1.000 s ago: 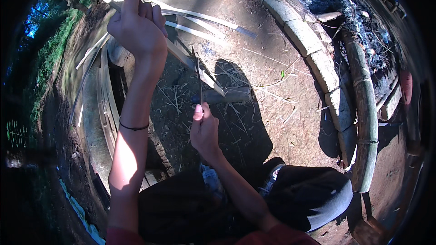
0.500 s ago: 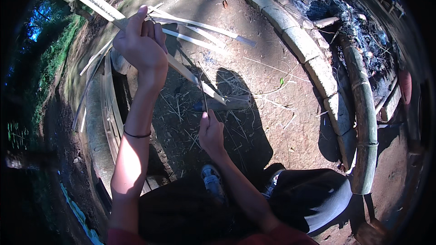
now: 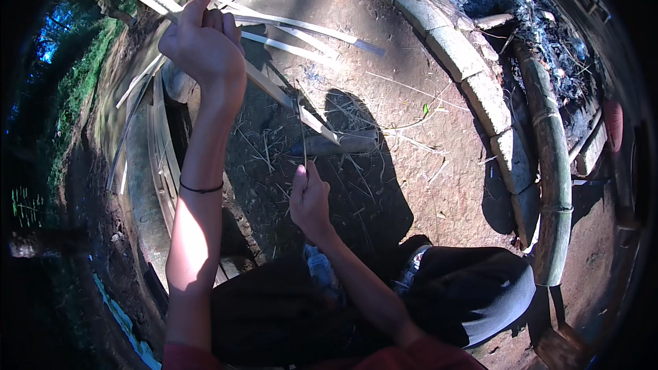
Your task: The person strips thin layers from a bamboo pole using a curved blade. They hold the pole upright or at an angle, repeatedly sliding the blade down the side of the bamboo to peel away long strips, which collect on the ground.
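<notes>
Angling shallowly seemed wise: right hand (image 3: 310, 202) clamped thin, dark metal knife (image 3: 304, 140), left hand (image 3: 209, 51) long, pale wooden strip (image 3: 271, 87).

There are two bare hands, a left hand (image 3: 205, 51) and a right hand (image 3: 310, 202); one thin dark blade (image 3: 303, 140); one long pale split strip (image 3: 267, 85) in hand; at least three flat pale strips (image 3: 322, 32) lying on brown earth (image 3: 439, 185); one thin black wristband (image 3: 201, 190); two grey-and-white shoes (image 3: 319, 267); one thick greenish bamboo pole (image 3: 550, 144); one small green leaf (image 3: 425, 109)
</notes>
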Demonstrator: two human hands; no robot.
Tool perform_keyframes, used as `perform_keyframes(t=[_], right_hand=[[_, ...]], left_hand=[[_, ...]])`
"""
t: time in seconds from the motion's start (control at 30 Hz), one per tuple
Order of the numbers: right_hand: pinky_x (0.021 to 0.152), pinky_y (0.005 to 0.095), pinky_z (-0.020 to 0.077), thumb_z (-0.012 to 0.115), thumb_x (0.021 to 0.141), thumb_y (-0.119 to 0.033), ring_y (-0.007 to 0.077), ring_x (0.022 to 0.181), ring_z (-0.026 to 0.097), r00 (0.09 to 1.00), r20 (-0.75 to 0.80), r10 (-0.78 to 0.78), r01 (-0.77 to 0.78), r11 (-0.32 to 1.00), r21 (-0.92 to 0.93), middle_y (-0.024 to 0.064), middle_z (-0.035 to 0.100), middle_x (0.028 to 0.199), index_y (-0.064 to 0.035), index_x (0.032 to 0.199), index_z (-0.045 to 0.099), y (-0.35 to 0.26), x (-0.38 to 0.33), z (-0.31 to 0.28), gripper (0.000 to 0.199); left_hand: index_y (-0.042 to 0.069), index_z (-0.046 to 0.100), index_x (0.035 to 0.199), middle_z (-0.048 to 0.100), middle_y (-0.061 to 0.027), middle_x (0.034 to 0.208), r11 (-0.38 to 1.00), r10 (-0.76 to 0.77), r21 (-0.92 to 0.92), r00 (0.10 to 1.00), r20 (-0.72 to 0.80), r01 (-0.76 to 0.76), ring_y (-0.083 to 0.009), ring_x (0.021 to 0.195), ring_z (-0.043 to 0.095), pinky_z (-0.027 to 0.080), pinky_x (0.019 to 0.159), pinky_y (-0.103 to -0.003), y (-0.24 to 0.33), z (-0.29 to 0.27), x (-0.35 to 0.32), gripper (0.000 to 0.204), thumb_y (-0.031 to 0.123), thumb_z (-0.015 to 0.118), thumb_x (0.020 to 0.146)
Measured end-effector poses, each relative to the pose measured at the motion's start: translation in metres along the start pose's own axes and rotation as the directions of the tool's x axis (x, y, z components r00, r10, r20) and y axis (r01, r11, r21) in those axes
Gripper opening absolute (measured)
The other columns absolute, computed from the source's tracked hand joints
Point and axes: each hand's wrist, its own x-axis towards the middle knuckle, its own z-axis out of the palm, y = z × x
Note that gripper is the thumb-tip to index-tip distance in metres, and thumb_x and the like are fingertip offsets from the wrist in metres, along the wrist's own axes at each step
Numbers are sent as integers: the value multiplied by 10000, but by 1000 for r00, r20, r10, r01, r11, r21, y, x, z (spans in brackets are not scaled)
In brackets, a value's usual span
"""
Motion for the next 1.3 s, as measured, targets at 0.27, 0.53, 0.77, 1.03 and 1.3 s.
perform_keyframes(t=[0.27, 0.53, 0.77, 1.03, 1.3], right_hand=[[397, 293, 306, 401, 1037, -343, 96, 393, 394, 998, -47, 36, -24, 974, 227, -10, 406, 535, -44, 846, 469, 28, 2, 15, 361], [390, 260, 307, 402, 1035, -355, 84, 389, 388, 975, 72, 210, -220, 864, 452, -28, 380, 525, -55, 823, 437, -10, -5, 10, 369], [417, 323, 309, 446, 1018, -212, 108, 396, 406, 997, -50, 55, -53, 997, 56, 62, 382, 490, -7, 847, 473, -2, -11, 5, 269], [349, 253, 314, 403, 1027, -425, 66, 387, 377, 899, 247, 360, -428, 611, 666, -24, 357, 512, -79, 804, 422, 8, -2, 10, 412], [413, 295, 310, 450, 1025, -255, 153, 376, 456, 1000, -12, -14, 15, 993, 119, 50, 403, 492, -11, 878, 480, -30, -10, 6, 287]], left_hand=[[104, 305, 528, 227, 33, 454, 999, -29, 30, 999, -30, 29, -90, 319, 181, 160, 327, -292, 5, -1, 9, 404, 31, 562, 832], [102, 314, 536, 238, 30, 463, 1000, 5, 6, 1000, -6, -5, -88, 329, 190, 175, 332, -288, 0, 0, 10, 403, 8, 563, 839], [101, 309, 557, 241, 44, 498, 999, -32, -9, 998, -49, 31, -82, 386, 174, 201, 353, -260, -7, -2, 8, 390, 27, 587, 821], [99, 302, 557, 255, 27, 478, 998, 12, 63, 995, -94, -6, -98, 356, 222, 171, 344, -298, 0, -13, 21, 383, 6, 569, 816], [86, 359, 578, 305, 32, 506, 999, 36, 35, 985, -171, -30, -75, 397, 235, 194, 383, -286, -9, -9, 18, 327, -9, 575, 806]])
